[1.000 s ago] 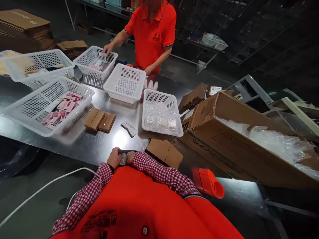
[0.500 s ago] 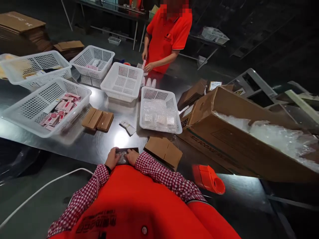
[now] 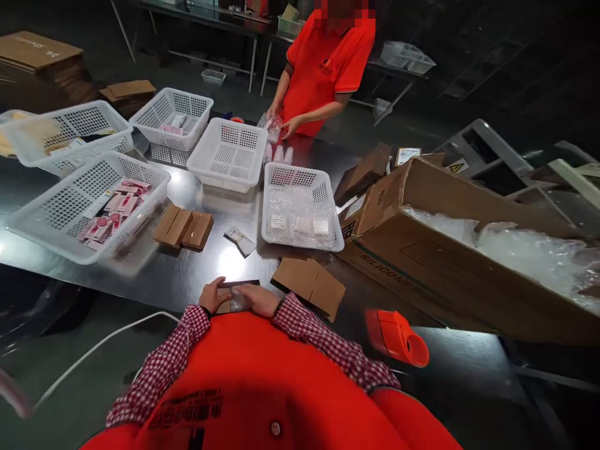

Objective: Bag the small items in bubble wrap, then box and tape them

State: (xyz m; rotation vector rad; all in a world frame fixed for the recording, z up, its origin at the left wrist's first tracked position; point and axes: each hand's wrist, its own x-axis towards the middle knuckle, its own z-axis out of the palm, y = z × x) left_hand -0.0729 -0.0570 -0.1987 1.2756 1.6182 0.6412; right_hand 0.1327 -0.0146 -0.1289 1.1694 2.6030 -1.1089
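At the near table edge, a small cardboard box [image 3: 225, 306] with a bubble-wrapped item [image 3: 240, 301] at its right part lies between my hands. My left hand [image 3: 213, 296] is at the box's left end, its fingers bent round the side. My right hand [image 3: 260, 299] reaches over the right part, its fingertips on the bubble wrap. Flattened brown cartons [image 3: 309, 286] lie to the right of my right hand. Beyond my hands are a banded stack of cards [image 3: 240, 240] and two small brown boxes [image 3: 184, 227]. An orange tape dispenser [image 3: 398, 337] is farther right.
White baskets [image 3: 227, 153] line the far side, one with pink boxes [image 3: 117, 209], one with bubble-wrapped items [image 3: 300, 212]. A big carton [image 3: 422, 269] of plastic bags fills the right. Across the table a person in a red shirt [image 3: 323, 69] holds bubble wrap [image 3: 272, 127].
My right hand has moved left over the bubble-wrapped item, and bare cardboard now shows at the box's left part. The person opposite now has bubble wrap between the hands.
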